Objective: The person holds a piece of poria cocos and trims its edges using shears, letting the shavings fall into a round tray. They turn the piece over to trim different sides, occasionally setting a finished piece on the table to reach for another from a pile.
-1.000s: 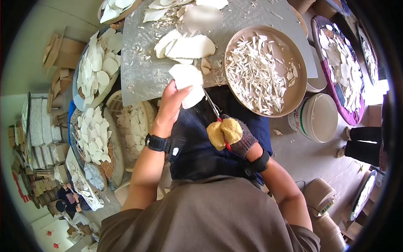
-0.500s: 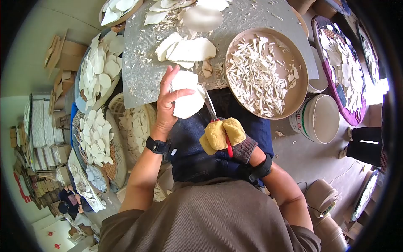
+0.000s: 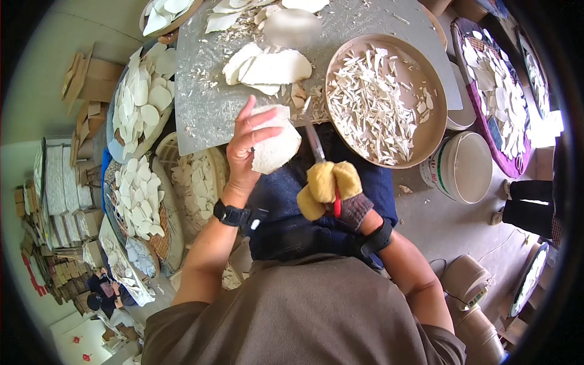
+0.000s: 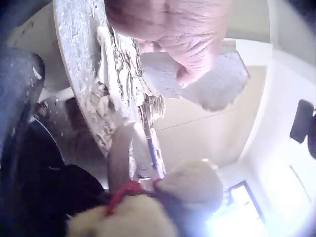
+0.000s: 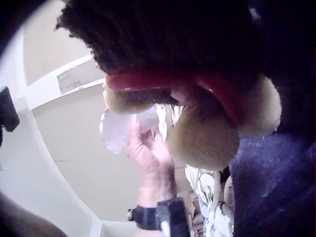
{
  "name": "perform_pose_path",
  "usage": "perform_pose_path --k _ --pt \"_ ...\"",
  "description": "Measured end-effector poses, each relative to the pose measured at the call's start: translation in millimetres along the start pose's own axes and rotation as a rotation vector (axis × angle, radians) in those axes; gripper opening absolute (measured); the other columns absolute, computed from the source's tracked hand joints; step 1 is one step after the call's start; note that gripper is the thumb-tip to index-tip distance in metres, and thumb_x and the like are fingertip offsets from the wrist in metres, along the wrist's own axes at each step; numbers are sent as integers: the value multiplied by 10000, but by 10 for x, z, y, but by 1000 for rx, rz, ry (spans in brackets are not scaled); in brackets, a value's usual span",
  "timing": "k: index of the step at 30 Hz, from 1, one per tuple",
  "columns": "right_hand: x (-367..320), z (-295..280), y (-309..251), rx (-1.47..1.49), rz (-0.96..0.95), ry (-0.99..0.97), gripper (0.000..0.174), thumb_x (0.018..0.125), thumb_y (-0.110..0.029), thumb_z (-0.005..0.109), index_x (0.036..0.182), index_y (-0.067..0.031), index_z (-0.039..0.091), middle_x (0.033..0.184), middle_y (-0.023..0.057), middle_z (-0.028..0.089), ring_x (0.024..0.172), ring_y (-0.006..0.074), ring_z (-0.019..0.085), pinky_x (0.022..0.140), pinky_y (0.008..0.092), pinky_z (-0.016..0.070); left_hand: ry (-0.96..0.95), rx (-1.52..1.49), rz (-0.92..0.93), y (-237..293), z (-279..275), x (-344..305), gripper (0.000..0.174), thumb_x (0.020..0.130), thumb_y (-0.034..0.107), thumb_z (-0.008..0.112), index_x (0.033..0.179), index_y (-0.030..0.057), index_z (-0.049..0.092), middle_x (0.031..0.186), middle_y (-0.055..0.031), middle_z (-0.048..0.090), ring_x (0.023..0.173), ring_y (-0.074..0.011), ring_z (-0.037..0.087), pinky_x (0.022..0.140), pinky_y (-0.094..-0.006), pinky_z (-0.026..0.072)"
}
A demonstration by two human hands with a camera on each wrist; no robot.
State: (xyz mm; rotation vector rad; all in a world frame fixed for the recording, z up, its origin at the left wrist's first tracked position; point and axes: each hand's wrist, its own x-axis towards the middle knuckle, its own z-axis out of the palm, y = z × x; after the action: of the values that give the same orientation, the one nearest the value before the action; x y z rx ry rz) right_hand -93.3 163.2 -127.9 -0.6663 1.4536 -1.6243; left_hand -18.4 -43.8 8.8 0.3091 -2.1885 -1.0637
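Note:
My bare left hand (image 3: 243, 151) holds a thin, flat white slice (image 3: 278, 149) between fingers and thumb, above my lap at the table's near edge. My right hand (image 3: 350, 198), in a dark knitted glove with yellow padded fingertips, grips red-handled scissors (image 3: 314, 145). Their blades point up and away, just right of the slice and apart from it. A small white strip (image 3: 306, 106) shows beyond the blade tips. In the left wrist view the slice (image 4: 219, 84) hangs under the fingers. The right wrist view shows the red handles (image 5: 148, 81) inside the gloved grip.
On the metal table (image 3: 201, 115) lie larger white slices (image 3: 277, 67) and crumbs. A round tray (image 3: 439, 115) of white strips overhangs its right corner. White buckets (image 3: 471, 170) stand below it. Baskets of slices (image 3: 137, 198) are at the left; a person's legs (image 3: 526, 210) at the right.
The slice has been turned in my left hand, whose fingers now spread across its face. The scissors have drawn away from its edge to the right.

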Motion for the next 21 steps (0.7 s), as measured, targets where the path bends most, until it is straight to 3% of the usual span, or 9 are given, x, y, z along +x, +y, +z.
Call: perform_pose_path --k 1,3,5,8,11,15,18,20,21 --pt "35 -11 -98 -41 -36 -8 268 696 -134 676 927 -53 566 854 106 598 780 293 582 687 366 455 33 -61 -38 5 28 -39 235 745 32 680 960 126 693 1177 -24 601 1257 -266 401 1046 -366 321" --pt "68 -44 -209 -104 -59 -52 246 691 -135 672 898 -52 568 825 108 599 756 301 581 662 372 454 213 -435 -489 179 91 -53 219 853 28 592 1066 -8 560 1067 -101 611 1044 -157 559 887 -300 454" --pt "74 -74 -289 -101 -41 -142 241 705 -133 663 911 -48 573 823 105 606 774 296 591 678 366 463 247 -678 -577 119 131 -44 382 844 22 593 1188 0 428 1070 -117 591 980 -132 575 819 -277 485" --pt "130 -18 -481 420 261 -162 223 725 -114 643 926 -44 576 826 103 612 798 294 600 704 361 476 206 -669 -695 -6 154 -147 454 849 27 576 1241 10 349 1100 -119 578 959 -148 588 816 -287 487" --pt "112 60 -588 474 253 -99 194 738 -87 608 923 -40 570 869 117 610 824 305 596 722 365 484 87 -655 -723 99 188 -174 443 857 41 564 1240 2 344 1081 -125 586 942 -155 597 811 -289 488" --pt "150 41 -366 -68 -125 -76 226 687 -82 593 909 -45 567 863 139 577 804 344 570 696 399 480 9 -639 -767 219 270 -174 455 863 54 559 1257 7 335 1050 -122 602 933 -147 600 797 -276 483" --pt "162 31 -427 -333 -280 -59 233 674 -99 599 899 -47 568 852 143 572 792 351 565 684 411 479 -26 -653 -770 225 300 -167 486 859 56 571 1278 8 330 1048 -124 609 924 -144 602 793 -269 482" --pt "163 -35 -541 -814 -549 -78 233 681 -121 606 900 -48 572 862 144 577 795 346 569 681 410 481 -5 -642 -782 240 293 -169 516 854 47 578 1303 7 327 1047 -125 613 913 -138 603 789 -263 485" --pt "151 -31 -528 -714 -474 -84 238 682 -130 609 903 -49 574 862 143 580 797 345 570 682 412 480 29 -634 -787 266 296 -171 529 851 40 580 1315 6 329 1046 -123 616 907 -133 604 786 -258 486"
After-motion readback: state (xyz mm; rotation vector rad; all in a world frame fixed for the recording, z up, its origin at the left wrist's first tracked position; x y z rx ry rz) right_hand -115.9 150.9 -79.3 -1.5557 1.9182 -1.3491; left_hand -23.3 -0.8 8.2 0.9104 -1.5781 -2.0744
